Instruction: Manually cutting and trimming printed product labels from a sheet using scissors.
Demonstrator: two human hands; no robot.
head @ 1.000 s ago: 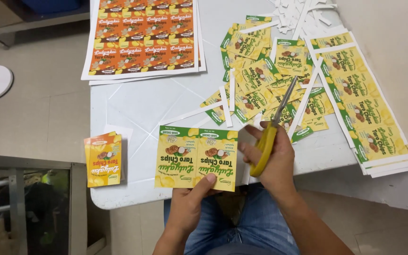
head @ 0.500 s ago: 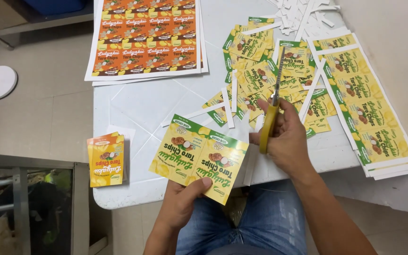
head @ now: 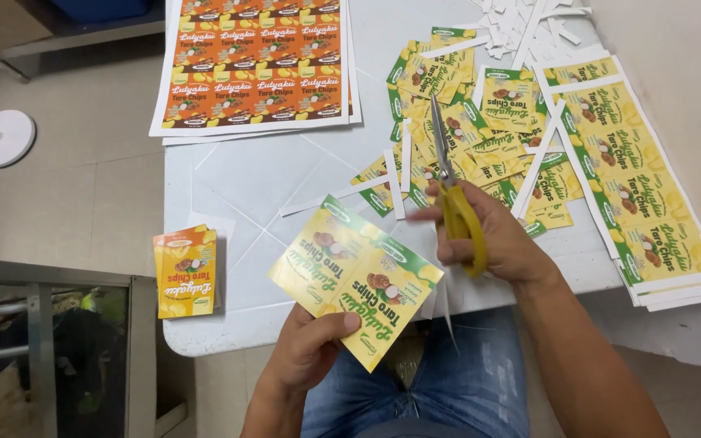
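Left hand: the left hand [head: 306,349] pinches the near edge of a yellow-and-green label pair [head: 356,280], thumb on top and fingers underneath, clamped on the paper.
Label pair: two printed labels not yet cut apart, held tilted in the air over the near edge of the white table [head: 237,182], above the person's lap.
Right hand: the right hand [head: 492,235] is closed around the yellow handles of the scissors [head: 452,191], fingers through the loops; the blades point toward the far side and look shut or nearly so.
Handling: the sheet appears thin, light and floppy, likely to sag or crease if gripped hard; a pinch close to the cut line, near the edge, looks like the steadiest hold.
Far right: a heap of cut yellow labels [head: 464,122] with white trimmed strips [head: 529,20] beyond it, and uncut yellow sheets [head: 634,178] along the right edge.
Far left: a stack of orange label sheets [head: 257,65].
Near left: a small pile of orange-and-yellow labels [head: 186,272] at the table's near left corner.
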